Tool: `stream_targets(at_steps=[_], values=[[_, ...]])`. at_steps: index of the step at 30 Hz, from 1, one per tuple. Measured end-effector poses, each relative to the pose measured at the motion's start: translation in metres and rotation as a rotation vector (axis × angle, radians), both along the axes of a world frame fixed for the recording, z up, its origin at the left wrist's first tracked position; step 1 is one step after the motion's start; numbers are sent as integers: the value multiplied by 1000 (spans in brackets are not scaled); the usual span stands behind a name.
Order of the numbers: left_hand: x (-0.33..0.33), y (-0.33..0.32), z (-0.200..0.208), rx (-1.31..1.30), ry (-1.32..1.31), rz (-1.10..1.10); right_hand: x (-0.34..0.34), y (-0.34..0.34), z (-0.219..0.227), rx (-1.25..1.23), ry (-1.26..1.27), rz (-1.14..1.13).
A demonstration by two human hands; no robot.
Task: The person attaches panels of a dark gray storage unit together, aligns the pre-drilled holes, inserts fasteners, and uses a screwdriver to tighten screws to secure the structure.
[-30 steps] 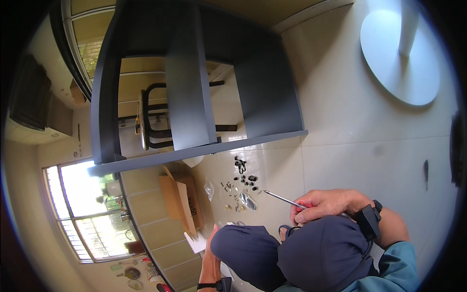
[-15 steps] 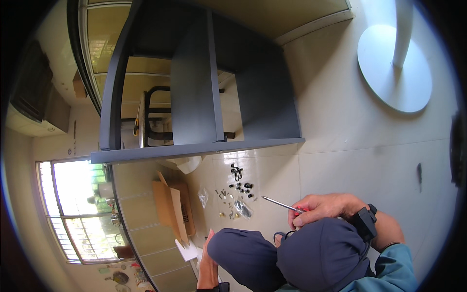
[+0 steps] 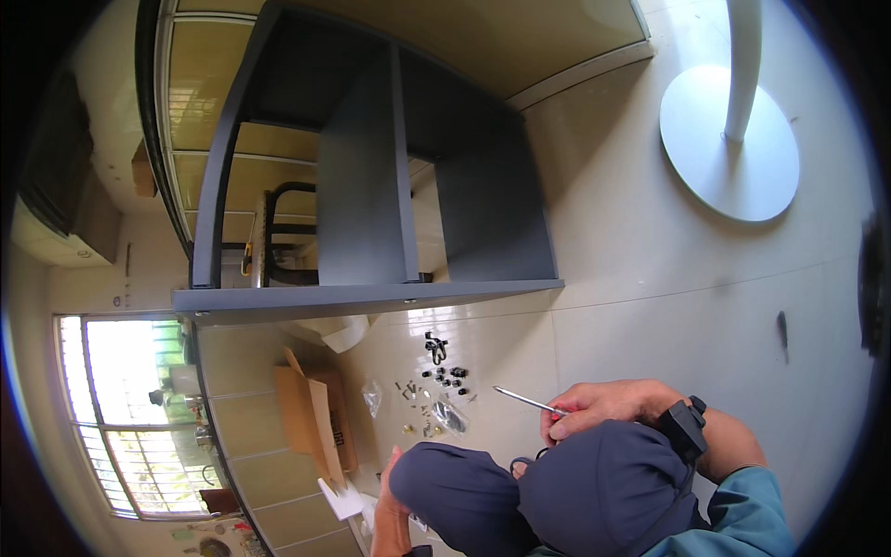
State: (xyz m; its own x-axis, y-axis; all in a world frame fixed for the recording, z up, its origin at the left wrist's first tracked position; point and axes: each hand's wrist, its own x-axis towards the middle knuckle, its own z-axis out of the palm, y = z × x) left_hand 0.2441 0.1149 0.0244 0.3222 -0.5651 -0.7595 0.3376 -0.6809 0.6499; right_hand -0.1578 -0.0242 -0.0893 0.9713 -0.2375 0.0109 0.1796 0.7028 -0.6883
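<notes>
Dark grey cloth, softly creased, over both knees. Right hand wrapped round the red handle of a screwdriver, just past the right knee; slim round steel shaft points left. Left hand low by the left knee, well apart from the right and from the screwdriver; partly hidden, can't tell if it grips anything. Past the tip: black and metal hardware loose on smooth floor tiles, beside a clear plastic bag with dark pieces inside. Brown cardboard box left of those, flap up, contents hidden. Farther: matte dark-grey shelf unit, flat panels.
</notes>
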Motion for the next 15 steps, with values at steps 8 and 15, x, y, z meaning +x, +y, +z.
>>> stream_targets(at_steps=[8, 15], values=[[7, -2, -8, -30, 72, 35, 7, 0, -9, -10, 33, 34], [12, 4, -10, -49, 29, 63, -2, -6, 18, -169, 234, -46]])
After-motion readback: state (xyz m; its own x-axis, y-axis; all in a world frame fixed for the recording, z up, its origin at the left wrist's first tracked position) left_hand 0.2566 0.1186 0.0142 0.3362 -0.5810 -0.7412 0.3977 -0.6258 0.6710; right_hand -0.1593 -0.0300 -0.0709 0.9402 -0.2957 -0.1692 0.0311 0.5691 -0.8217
